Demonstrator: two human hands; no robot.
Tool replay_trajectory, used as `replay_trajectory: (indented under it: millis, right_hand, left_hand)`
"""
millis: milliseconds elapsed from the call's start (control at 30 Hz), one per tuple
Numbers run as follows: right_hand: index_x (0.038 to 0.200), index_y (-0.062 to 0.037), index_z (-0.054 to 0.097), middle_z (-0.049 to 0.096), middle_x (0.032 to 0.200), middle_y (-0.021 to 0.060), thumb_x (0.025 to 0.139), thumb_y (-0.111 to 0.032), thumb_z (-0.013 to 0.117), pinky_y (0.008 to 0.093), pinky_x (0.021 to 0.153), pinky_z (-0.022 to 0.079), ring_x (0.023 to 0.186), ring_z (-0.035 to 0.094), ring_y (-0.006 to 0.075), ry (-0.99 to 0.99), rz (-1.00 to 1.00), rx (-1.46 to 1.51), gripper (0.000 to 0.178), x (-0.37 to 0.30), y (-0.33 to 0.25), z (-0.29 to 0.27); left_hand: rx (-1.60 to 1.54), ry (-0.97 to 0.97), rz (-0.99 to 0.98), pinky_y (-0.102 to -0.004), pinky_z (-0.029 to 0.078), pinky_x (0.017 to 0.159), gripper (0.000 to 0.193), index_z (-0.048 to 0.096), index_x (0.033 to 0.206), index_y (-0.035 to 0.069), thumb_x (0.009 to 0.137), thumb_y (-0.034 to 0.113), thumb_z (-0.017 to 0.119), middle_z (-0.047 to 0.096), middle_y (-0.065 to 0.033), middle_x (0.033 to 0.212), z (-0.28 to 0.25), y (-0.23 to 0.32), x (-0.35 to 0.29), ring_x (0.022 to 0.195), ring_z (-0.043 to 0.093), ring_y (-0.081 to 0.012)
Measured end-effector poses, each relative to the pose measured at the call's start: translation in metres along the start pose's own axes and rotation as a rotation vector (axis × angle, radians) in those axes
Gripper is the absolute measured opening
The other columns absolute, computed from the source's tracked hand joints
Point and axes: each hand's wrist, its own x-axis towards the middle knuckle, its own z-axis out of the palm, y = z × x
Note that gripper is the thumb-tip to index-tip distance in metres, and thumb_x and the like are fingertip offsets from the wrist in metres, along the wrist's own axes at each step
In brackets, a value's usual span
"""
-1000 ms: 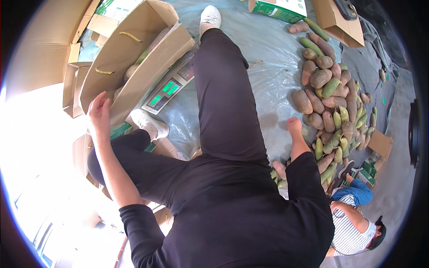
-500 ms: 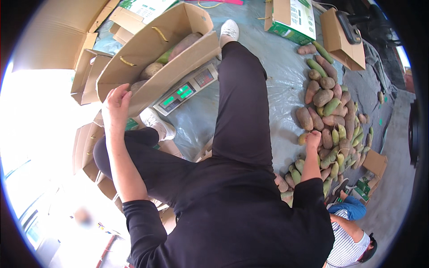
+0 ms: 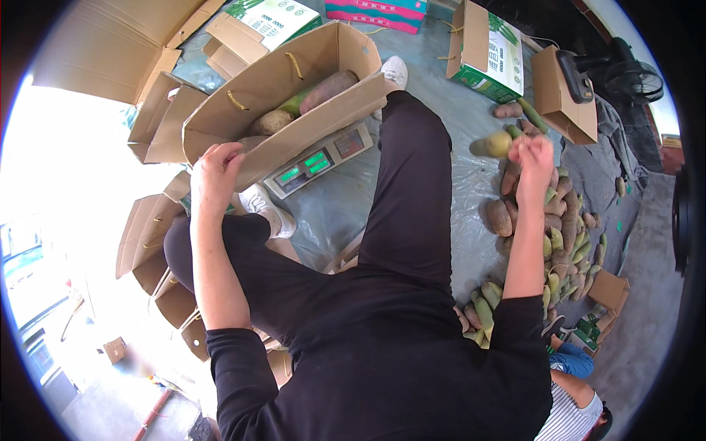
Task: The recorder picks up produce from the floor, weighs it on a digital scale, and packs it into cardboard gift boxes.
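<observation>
My right hand (image 3: 533, 163) is closed around a yellow-green root vegetable (image 3: 497, 145), smeared by motion, above the far part of a pile of root vegetables (image 3: 562, 220). The pile mixes green, radish-like ones with reddish-brown ones. On the left, my left hand (image 3: 213, 180) has its fingers closed at the near wall of an open cardboard box (image 3: 316, 121), at its left end. Inside the box lie a reddish root vegetable (image 3: 329, 91), a green one (image 3: 296, 101) and a round brown one (image 3: 271, 122). The box rests on a scale (image 3: 320, 159) with lit green displays.
Green-and-white cartons (image 3: 494, 55) and an open brown box (image 3: 562, 95) stand at the far side, with a black fan (image 3: 625, 77) behind. More open cardboard boxes (image 3: 158, 121) crowd the left. A person in a striped shirt (image 3: 570, 408) is at the lower right.
My right hand has moved away from me, from the middle of the pile to its far end, with the yellow-green root vegetable lifted. My left hand stays at the box; the view has shifted slightly.
</observation>
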Motion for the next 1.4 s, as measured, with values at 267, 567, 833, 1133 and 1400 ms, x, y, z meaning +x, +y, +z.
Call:
replay_trajectory:
  millis: [267,567,833,1133,1400]
  right_hand:
    - [0.099,-0.0007,0.049,0.062,0.090,0.0107,0.087,0.000,0.052,0.0262,0.066,0.049,0.076,0.059,0.0142,-0.383,-0.417,0.276,0.013,0.034,-0.141,0.131]
    - [0.099,0.0025,0.046,0.062,0.087,0.0145,0.084,0.002,0.053,0.0271,0.061,0.050,0.069,0.061,0.0157,-0.585,-0.086,0.468,0.017,0.010,-0.128,0.298]
    - [0.111,-0.0002,0.052,0.062,0.104,0.0106,0.079,-0.007,0.064,0.0284,0.075,0.050,0.091,0.060,0.0161,-0.564,-0.187,0.015,0.035,0.020,-0.053,0.280]
    - [0.109,-0.0049,0.058,0.065,0.101,0.0058,0.088,-0.011,0.057,0.0238,0.072,0.046,0.088,0.061,0.0117,-0.306,0.079,0.008,0.022,0.035,-0.008,0.132]
    - [0.102,-0.0076,0.060,0.065,0.088,0.0017,0.084,-0.010,0.057,0.0269,0.059,0.046,0.075,0.061,0.0121,-0.150,0.552,-0.296,0.018,-0.058,0.177,0.014]
  left_hand:
    - [0.010,-0.021,0.030,-0.0329,0.049,0.071,0.021,0.066,0.098,0.004,0.078,0.010,0.064,0.064,-0.0118,0.084,0.000,0.005,0.003,0.075,0.064,-0.0244]
    - [-0.052,-0.026,0.034,-0.0315,0.051,0.072,0.021,0.066,0.099,0.003,0.079,0.007,0.063,0.065,-0.0131,0.087,0.005,-0.003,0.001,0.078,0.065,-0.0225]
    - [-0.003,-0.076,0.004,-0.0315,0.050,0.073,0.023,0.065,0.102,0.002,0.080,0.007,0.062,0.065,-0.0135,0.087,0.005,0.001,0.001,0.079,0.065,-0.0224]
    - [-0.006,-0.072,0.017,-0.0313,0.050,0.072,0.022,0.066,0.101,0.003,0.080,0.008,0.062,0.065,-0.0131,0.087,0.007,0.005,0.004,0.076,0.064,-0.0217]
    - [-0.011,-0.085,-0.005,-0.0309,0.051,0.073,0.022,0.065,0.101,0.004,0.080,0.008,0.062,0.065,-0.0127,0.087,0.010,0.004,0.005,0.079,0.065,-0.0216]
